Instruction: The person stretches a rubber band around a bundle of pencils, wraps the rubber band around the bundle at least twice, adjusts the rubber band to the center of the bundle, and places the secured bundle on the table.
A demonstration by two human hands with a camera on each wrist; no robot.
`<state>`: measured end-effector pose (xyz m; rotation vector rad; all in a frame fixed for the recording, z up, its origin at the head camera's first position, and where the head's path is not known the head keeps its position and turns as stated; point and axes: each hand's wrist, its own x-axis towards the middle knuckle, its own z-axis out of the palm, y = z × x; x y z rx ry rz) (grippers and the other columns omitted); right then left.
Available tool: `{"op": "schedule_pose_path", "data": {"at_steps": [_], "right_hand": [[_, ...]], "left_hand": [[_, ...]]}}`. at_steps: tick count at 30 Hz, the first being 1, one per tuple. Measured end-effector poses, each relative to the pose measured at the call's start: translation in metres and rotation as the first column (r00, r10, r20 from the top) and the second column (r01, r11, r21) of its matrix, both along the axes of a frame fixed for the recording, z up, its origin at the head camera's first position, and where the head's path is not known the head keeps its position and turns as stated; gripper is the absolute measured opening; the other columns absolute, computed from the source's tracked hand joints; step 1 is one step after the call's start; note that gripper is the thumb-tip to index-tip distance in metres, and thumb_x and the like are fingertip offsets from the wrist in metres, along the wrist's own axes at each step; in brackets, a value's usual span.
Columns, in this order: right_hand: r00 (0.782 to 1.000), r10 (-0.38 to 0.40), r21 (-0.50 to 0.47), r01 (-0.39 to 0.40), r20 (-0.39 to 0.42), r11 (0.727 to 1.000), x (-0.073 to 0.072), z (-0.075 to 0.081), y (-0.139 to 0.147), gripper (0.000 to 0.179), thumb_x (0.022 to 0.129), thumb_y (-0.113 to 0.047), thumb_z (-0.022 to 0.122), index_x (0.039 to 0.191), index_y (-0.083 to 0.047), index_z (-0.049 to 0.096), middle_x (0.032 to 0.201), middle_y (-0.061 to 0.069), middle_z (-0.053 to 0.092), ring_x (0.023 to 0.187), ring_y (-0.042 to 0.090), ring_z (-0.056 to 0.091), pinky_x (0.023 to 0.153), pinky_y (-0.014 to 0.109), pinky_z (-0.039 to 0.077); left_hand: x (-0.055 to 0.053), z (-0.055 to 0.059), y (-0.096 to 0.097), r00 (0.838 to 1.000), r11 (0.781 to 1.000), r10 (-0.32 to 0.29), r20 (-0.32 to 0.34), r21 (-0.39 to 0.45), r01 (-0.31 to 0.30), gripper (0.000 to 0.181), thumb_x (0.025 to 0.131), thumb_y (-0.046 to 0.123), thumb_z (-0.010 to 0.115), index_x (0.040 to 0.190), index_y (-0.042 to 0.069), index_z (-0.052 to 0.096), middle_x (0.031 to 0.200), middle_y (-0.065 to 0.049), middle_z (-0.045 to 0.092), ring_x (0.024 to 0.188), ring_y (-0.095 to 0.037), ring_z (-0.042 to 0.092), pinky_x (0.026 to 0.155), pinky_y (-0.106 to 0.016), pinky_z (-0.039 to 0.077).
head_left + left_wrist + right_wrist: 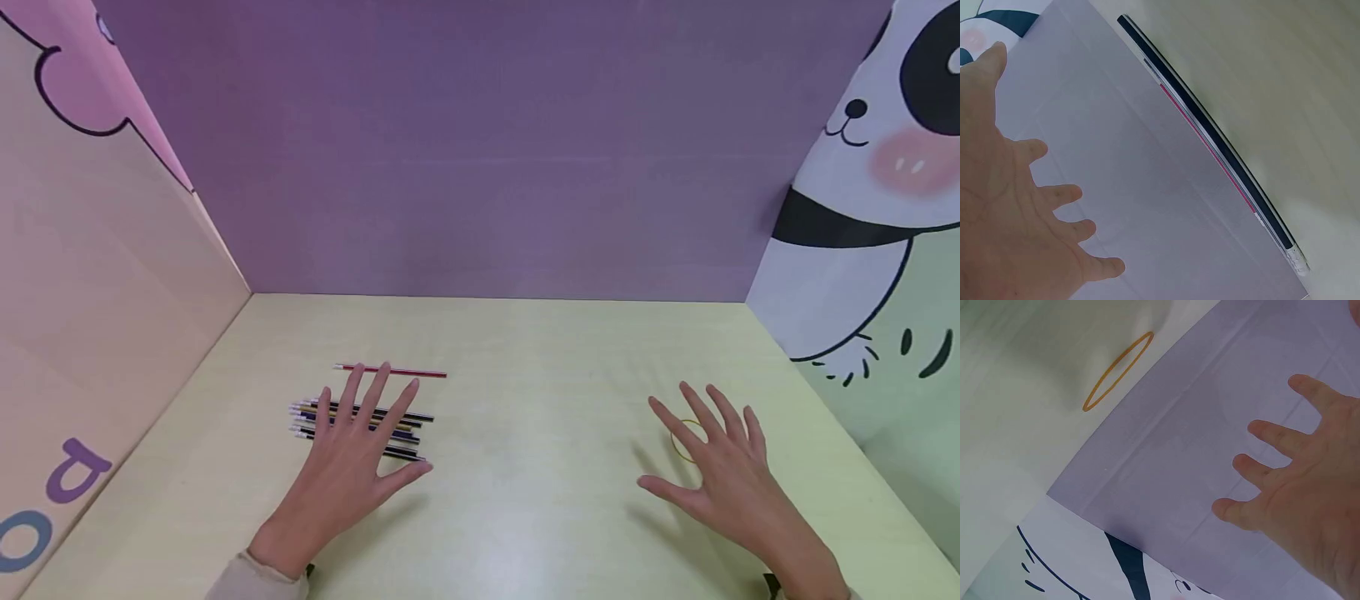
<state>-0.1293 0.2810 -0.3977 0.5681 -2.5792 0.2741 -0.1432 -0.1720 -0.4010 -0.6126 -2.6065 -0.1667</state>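
Note:
My left hand (348,458), fingers spread, hovers over a loose bundle of dark pencils (408,439) and holds nothing. Their white eraser ends point left, and the hand covers part of them. Just behind the bundle lies a single red pencil (423,373), partly behind the fingertips. In the left wrist view the dark pencils (1210,137) lie side by side on the table, apart from the hand. My right hand (727,475) is also spread and holds nothing, raised above a yellow rubber band (677,450). That band (1118,372) appears whole in the right wrist view, flat on the table.
The pale wooden table (532,417) ends at a purple panel (495,150) at the back. A pink-beige panel (97,275) with letters stands at the left. On the right rises a panel with a panda drawing (847,200).

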Motion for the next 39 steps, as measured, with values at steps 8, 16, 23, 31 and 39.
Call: {"op": "schedule_pose_path", "data": {"at_steps": [8, 16, 23, 31, 39], "right_hand": [[1.000, 0.017, 0.006, -0.017, -0.009, 1.000, 0.000, -0.002, -0.001, 0.087, 0.076, -0.066, 0.073, 0.150, -0.031, 0.044, 0.156, 0.015, 0.036, 0.145, 0.042, 0.021, 0.107, 0.073, 0.014], [1.000, 0.022, 0.006, -0.022, 0.009, 1.000, -0.002, -0.001, -0.002, 0.088, 0.077, -0.064, 0.074, 0.151, -0.030, 0.042, 0.156, 0.016, 0.035, 0.144, 0.044, 0.021, 0.105, 0.075, 0.014], [0.999, 0.037, 0.021, -0.037, 0.000, 0.999, -0.003, -0.002, -0.002, 0.087, 0.078, -0.066, 0.071, 0.151, -0.029, 0.043, 0.155, 0.017, 0.037, 0.142, 0.046, 0.023, 0.104, 0.075, 0.017], [0.966, 0.137, -0.145, -0.106, 0.219, 0.984, 0.006, 0.001, -0.010, 0.086, 0.085, -0.048, 0.075, 0.157, -0.029, 0.031, 0.160, 0.008, 0.030, 0.148, 0.038, 0.018, 0.111, 0.063, 0.019], [0.807, 0.370, -0.425, -0.165, 0.460, 0.890, 0.023, 0.015, -0.035, 0.076, 0.095, -0.035, 0.069, 0.157, -0.034, 0.024, 0.159, -0.015, 0.028, 0.148, 0.011, 0.022, 0.110, 0.012, 0.023]], "left_hand": [[0.001, 0.001, -0.001, 1.000, 1.000, 0.007, 0.004, 0.000, -0.007, 0.092, 0.087, 0.076, 0.051, 0.159, 0.027, 0.024, 0.167, -0.008, 0.006, 0.151, -0.042, 0.008, 0.109, -0.073, 0.015], [0.001, 0.003, -0.004, 1.000, 1.000, 0.009, -0.005, 0.001, -0.009, 0.092, 0.086, 0.075, 0.053, 0.159, 0.026, 0.025, 0.167, -0.009, 0.008, 0.150, -0.042, 0.009, 0.110, -0.073, 0.015], [0.000, 0.001, -0.004, 1.000, 1.000, 0.001, -0.002, 0.017, -0.001, 0.095, 0.084, 0.076, 0.056, 0.159, 0.026, 0.026, 0.167, -0.010, 0.010, 0.150, -0.043, 0.011, 0.109, -0.073, 0.016], [0.000, 0.003, -0.008, 0.998, 0.998, -0.007, 0.060, 0.068, 0.002, 0.097, 0.084, 0.071, 0.061, 0.160, 0.024, 0.021, 0.165, -0.012, 0.014, 0.150, -0.042, 0.010, 0.109, -0.073, 0.015], [-0.003, 0.017, -0.018, 0.976, 0.977, -0.052, 0.210, 0.211, 0.007, 0.093, 0.086, 0.062, 0.067, 0.159, 0.021, 0.025, 0.162, -0.016, 0.020, 0.151, -0.040, 0.006, 0.111, -0.073, 0.011]]}}
